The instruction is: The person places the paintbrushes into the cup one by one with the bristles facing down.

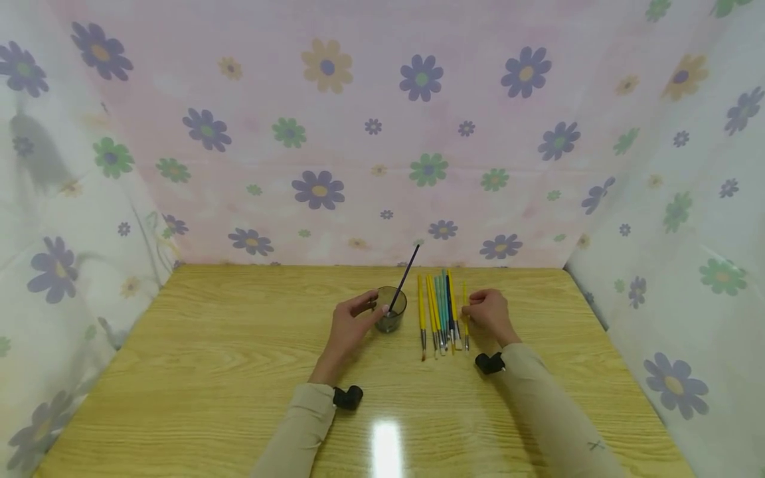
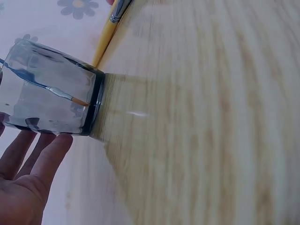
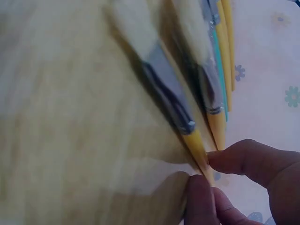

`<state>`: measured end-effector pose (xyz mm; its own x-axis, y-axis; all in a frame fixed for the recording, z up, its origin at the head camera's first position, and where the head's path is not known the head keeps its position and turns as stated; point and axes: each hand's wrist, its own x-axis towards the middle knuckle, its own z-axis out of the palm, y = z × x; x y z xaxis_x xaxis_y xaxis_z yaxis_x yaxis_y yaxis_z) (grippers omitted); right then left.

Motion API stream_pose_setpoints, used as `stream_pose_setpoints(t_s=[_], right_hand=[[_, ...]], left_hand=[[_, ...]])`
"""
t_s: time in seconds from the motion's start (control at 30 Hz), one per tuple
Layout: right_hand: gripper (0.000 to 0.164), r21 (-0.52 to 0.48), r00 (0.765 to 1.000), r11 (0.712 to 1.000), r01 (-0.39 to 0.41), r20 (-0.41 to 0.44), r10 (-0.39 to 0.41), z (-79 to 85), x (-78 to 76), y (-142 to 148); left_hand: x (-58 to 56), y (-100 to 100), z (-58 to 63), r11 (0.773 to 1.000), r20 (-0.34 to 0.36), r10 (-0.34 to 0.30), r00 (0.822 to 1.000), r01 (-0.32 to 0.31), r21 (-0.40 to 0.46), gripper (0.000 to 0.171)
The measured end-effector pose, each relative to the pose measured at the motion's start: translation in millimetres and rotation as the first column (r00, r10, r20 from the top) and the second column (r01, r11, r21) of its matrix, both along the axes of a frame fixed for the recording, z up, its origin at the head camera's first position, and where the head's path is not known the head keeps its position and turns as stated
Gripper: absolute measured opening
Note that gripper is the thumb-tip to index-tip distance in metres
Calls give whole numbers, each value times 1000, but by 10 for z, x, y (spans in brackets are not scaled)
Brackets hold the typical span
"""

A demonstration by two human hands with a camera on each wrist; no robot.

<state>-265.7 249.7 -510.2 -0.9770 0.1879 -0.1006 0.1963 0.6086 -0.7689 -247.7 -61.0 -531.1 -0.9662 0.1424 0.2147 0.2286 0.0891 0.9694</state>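
A clear drinking glass (image 1: 391,324) stands upright on the table, with one dark-handled paintbrush (image 1: 409,269) leaning in it, bristles down. My left hand (image 1: 348,326) holds the glass from its left side; in the left wrist view the fingertips (image 2: 60,143) lie along its wall. To the right, my right hand (image 1: 491,316) pinches the yellow handle of a flat paintbrush (image 3: 166,91) between thumb and fingers. This brush has pale bristles and a metal ferrule, and it lies at the right end of a row of paintbrushes (image 1: 432,302).
The row holds several yellow, teal and dark-handled brushes, bristles toward me, between the glass and my right hand. Wood-grain table (image 1: 209,345) spreads around them. Flowered cloth (image 1: 358,146) hangs behind the table's back edge and along both sides.
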Motion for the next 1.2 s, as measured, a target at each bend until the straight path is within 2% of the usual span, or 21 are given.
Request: stream_pose_setpoints(t_s=[0.3,0.5,0.63,0.77,0.97,1.13,1.2], right_hand=[[42,115,996,991,-67,65,59,55,-23,-15],[44,276,988,951,-139,106,114,117,-68,-50],[43,294,985,944,-151,129,118,133,-65,-52],[46,248,985,958,-145,129,115,129,-40,-36],[46,95,982,984,-149,128,137,73,-30,76],[44,-25,978,986,-163,130,165,31,-53,200],[44,-44,975,983,-177,131,181,32,-64,237]], left_hand=[[15,-19,30,1000,24,18,1000,-19,17,48],[4,6,20,999,35,15,999,-16,35,49],[11,18,12,999,38,23,999,-25,41,49],[14,23,13,999,28,21,999,-22,46,48],[20,29,28,998,44,22,999,-25,52,47],[17,39,16,999,45,19,999,-21,46,48],[21,44,18,999,50,20,999,-22,42,48]])
